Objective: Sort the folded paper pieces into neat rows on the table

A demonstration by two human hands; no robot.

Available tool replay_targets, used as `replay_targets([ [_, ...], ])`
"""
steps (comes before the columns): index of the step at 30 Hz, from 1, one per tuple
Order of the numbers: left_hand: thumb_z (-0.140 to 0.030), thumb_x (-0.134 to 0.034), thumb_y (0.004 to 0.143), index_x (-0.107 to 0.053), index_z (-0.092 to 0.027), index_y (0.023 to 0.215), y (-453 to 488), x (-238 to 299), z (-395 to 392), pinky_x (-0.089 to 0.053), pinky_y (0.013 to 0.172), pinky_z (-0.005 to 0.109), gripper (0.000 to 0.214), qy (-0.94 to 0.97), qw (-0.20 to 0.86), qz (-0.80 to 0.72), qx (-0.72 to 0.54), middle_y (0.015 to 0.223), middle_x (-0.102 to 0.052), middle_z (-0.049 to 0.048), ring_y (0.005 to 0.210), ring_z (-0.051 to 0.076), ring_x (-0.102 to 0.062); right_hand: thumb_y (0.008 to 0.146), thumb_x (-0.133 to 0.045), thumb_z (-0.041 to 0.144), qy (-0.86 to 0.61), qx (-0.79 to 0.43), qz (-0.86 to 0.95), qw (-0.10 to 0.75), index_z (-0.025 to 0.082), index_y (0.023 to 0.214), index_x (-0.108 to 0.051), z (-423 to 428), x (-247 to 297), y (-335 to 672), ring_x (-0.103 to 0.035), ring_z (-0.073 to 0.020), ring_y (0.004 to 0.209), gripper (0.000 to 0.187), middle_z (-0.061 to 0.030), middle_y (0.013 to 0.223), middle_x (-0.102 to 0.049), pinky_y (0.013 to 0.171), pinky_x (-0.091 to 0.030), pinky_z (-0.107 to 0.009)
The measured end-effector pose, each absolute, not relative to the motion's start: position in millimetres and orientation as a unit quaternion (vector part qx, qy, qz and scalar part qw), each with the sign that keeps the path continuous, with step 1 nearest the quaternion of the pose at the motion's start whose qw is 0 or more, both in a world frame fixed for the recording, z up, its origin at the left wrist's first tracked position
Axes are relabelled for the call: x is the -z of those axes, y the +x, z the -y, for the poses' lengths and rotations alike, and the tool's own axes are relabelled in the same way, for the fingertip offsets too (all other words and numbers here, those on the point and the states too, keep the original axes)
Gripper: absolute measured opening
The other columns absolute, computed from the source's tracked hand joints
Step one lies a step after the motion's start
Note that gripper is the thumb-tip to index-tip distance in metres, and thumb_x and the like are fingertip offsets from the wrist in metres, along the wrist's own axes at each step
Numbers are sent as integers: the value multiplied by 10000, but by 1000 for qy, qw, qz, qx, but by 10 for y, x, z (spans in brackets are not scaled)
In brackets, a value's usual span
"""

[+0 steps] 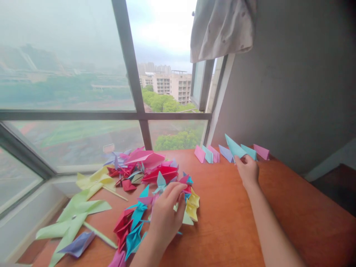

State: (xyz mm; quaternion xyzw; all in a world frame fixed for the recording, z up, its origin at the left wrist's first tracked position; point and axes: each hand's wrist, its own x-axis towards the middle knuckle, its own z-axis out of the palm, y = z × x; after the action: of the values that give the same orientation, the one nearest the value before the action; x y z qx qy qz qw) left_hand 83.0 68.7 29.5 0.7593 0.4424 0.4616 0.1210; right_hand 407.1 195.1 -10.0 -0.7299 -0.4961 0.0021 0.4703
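My right hand (247,170) pinches a light-blue folded paper piece (235,147) between thumb and fingers, its pointed end tilted up to the left. It is held in front of a row of smaller folded papers, among them a purple one (226,152), a blue one (249,151) and a pink one (261,151). My left hand (168,211) is over a heap of colourful origami, fingers curled towards the thumb. A dark-pink paper piece (184,180) lies by its fingertips; whether the fingers grip anything is hidden. Close by are a yellow folded paper (193,204) and a light-blue one (160,182).
On the left of the wooden table (222,222) lie a green paper pinwheel (73,217), a yellow pinwheel (96,181) and a purple folded paper (78,244). Red paper pieces (162,173) are heaped near the window frame (141,116). A grey wall (278,92) borders the right side.
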Motion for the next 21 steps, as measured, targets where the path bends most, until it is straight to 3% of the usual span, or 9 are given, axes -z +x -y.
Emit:
replay_targets([
  [3, -112, -479, 917, -598, -237, 1119, 857, -297, -661, -531, 799, 276, 266, 775, 124, -417, -458, 1048, -665, 65, 943, 179, -651, 823, -501, 420, -770, 47, 508, 383, 167, 771, -644, -2167, 101, 4130, -578, -213, 690, 295, -96, 760, -686, 608, -379, -287],
  [11, -97, -460, 913, -572, -243, 1150, 872, -283, -629, -542, 793, 303, 301, 783, 146, -404, -451, 1062, -656, 89, 952, 198, -649, 817, -528, 268, -788, 39, 553, 266, 165, 842, -680, -2630, 308, 4048, -593, -214, 739, 185, -111, 795, -678, 629, -360, -283],
  [21, -94, -472, 898, -581, -243, 1165, 875, -297, -613, -544, 796, 305, 324, 785, 152, -406, -443, 1072, -662, 92, 963, 204, -653, 798, -550, 319, -796, -8, 552, 248, 193, 838, -724, -2653, 437, 4111, -630, -234, 773, 218, -88, 825, -714, 641, -406, -292],
])
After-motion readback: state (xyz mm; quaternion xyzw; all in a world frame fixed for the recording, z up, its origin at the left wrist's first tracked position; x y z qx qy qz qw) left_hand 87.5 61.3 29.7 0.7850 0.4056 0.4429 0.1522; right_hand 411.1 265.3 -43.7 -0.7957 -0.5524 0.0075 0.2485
